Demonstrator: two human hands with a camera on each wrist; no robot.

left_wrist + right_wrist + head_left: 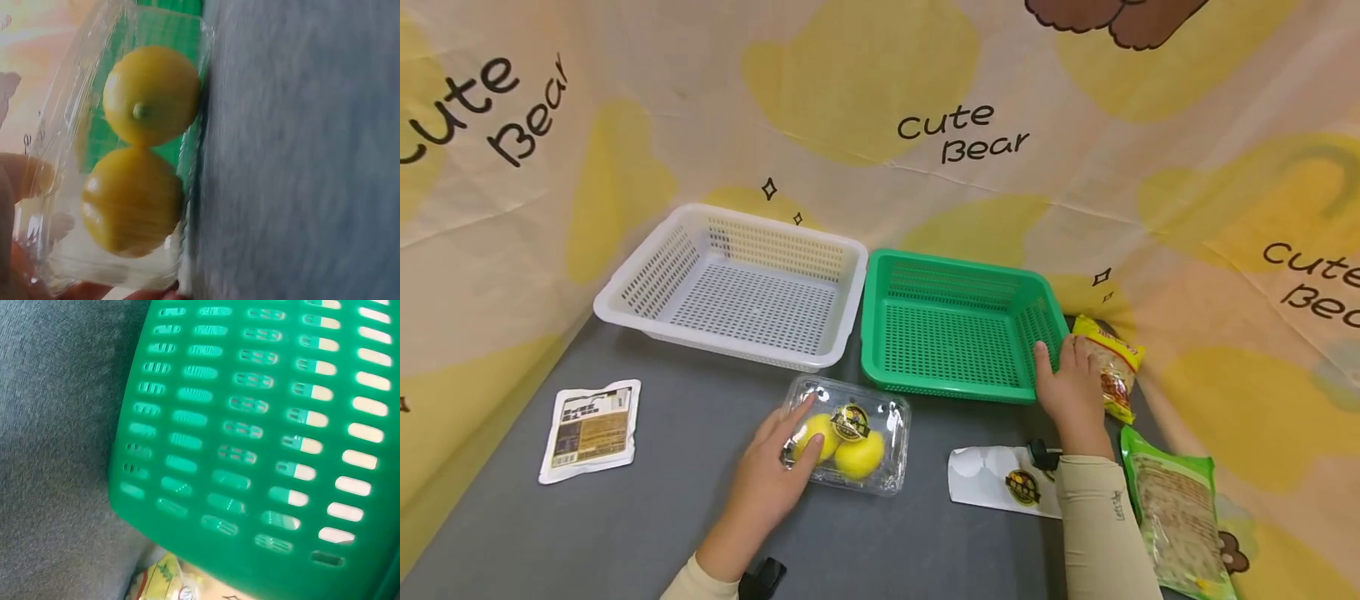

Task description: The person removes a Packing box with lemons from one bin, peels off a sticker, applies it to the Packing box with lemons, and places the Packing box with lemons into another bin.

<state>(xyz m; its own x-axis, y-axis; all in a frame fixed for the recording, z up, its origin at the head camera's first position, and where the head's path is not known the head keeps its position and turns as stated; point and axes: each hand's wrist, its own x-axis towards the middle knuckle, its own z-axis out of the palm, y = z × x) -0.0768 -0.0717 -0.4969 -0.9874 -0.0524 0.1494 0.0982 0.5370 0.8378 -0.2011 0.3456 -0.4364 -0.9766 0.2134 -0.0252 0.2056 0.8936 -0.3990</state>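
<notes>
My left hand (772,471) grips the left end of a clear plastic box (891,433), its thumb across the lid. Two yellow lemons (859,455) lie inside; the left wrist view shows the lemons (134,200) side by side through the plastic. My right hand (1072,392) is at the right front corner of a green basket (955,387), thumb over the rim and fingers extended. Beside those fingers lies a yellow bag of food (1116,367). The right wrist view shows the green basket's slotted wall (250,456) but not the hand.
A white basket (730,342) stands left of the green one. On the grey table (685,500) are a flat white packet (590,429) at left and a white pouch with a black cap (996,479) near my right forearm. A green-edged bag (1180,508) lies far right. Printed cloth hangs behind.
</notes>
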